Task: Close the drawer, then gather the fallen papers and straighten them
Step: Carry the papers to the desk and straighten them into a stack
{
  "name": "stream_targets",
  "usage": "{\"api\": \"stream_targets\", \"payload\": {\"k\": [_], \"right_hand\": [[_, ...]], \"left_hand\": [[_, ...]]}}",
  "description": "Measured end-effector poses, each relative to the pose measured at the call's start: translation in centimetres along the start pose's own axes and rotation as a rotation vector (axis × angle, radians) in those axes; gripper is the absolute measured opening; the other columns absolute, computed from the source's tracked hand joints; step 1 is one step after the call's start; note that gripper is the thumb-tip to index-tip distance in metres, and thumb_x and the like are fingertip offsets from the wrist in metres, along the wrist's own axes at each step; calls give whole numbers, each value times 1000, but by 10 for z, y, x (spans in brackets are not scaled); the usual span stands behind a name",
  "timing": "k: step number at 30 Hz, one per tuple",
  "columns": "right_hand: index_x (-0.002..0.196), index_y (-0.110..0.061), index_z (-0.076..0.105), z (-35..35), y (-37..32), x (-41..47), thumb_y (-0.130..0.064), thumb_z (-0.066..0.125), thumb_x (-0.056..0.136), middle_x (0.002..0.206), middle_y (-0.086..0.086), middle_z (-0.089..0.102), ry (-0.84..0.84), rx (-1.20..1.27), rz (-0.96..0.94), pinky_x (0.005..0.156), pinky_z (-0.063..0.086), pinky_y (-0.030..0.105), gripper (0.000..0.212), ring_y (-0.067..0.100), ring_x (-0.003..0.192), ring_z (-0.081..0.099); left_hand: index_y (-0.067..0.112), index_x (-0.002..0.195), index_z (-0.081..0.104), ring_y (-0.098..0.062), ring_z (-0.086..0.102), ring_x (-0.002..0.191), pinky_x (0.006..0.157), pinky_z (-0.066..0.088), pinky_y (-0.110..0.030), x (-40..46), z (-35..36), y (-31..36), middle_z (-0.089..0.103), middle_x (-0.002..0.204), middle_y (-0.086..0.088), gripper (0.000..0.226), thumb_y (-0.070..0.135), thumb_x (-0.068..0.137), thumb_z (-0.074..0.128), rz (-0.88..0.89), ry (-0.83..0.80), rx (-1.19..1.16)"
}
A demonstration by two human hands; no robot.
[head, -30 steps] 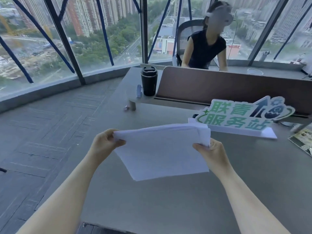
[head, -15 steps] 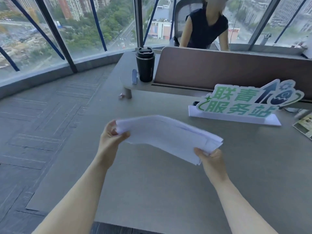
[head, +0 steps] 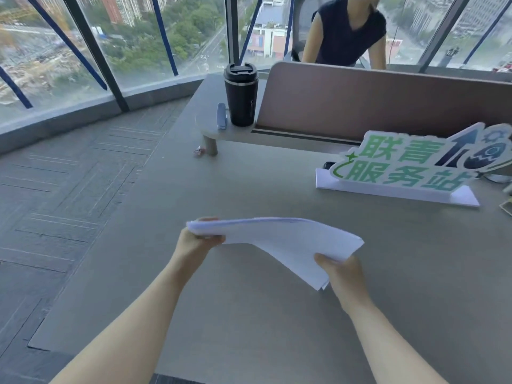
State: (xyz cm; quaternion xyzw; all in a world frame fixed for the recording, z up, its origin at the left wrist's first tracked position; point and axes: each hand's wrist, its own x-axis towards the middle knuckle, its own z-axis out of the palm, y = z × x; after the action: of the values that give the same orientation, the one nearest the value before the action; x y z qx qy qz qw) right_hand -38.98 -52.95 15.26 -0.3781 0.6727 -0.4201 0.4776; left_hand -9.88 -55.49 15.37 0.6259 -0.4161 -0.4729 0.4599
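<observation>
White papers (head: 279,239) hung above the grey tabletop (head: 249,314); we pinched their 9 o'clock end in our left hand (head: 198,242) and gripped their 4 o'clock corner with our right hand (head: 342,273). At 12 o'clock stood a black tumbler (head: 241,95).

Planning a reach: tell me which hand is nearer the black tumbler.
Left. The left hand is below the black tumbler, slightly left; the right hand is farther down and right.
</observation>
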Motion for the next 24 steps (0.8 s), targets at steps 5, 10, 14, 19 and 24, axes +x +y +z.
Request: {"api": "stream_targets", "payload": {"k": [5, 10, 14, 19, 24], "right_hand": [[87, -20, 74, 2, 8, 7, -11, 67, 82, 78, -10, 75, 10, 17, -6, 63, 51, 30, 12, 16, 73, 69], [79, -10, 69, 14, 27, 4, -13, 63, 87, 82, 11, 74, 26, -95, 72, 64, 45, 30, 11, 26, 72, 63], [86, -8, 69, 33, 6, 5, -12, 60, 90, 75, -1, 69, 49, -104, -72, 63, 44, 26, 11, 20, 72, 63], [96, -22, 66, 95, -25, 16, -9, 58, 90, 87, -13, 69, -123, -187, -158, 70, 44, 25, 17, 6, 81, 63], [83, -6, 60, 178, -21, 40, -9, 47, 83, 69, 4, 53, -293, -369, 2, 58, 33, 32, 13, 25, 65, 45]], "left_hand": [[16, 82, 73, -8, 66, 70, 65, 50, -20, 9, 9, -6, 73, 77, 3, 15, 3, 75, 76, 23, 64, -55], [25, 82, 69, -16, 64, 81, 77, 47, -30, 7, 13, -29, 71, 85, -1, 20, 9, 73, 77, -104, 50, 48], [19, 79, 73, -10, 62, 71, 68, 50, -28, 17, -1, -15, 72, 74, 7, 13, 7, 77, 74, 13, 169, -7], [19, 74, 68, -14, 54, 64, 61, 43, -29, 43, -70, -3, 64, 69, 3, 11, 17, 71, 78, 9, 320, 130], [3, 75, 59, -24, 51, 67, 53, 35, -31, 82, -130, -21, 57, 67, -4, 23, 18, 72, 75, -102, 379, 416]]}}
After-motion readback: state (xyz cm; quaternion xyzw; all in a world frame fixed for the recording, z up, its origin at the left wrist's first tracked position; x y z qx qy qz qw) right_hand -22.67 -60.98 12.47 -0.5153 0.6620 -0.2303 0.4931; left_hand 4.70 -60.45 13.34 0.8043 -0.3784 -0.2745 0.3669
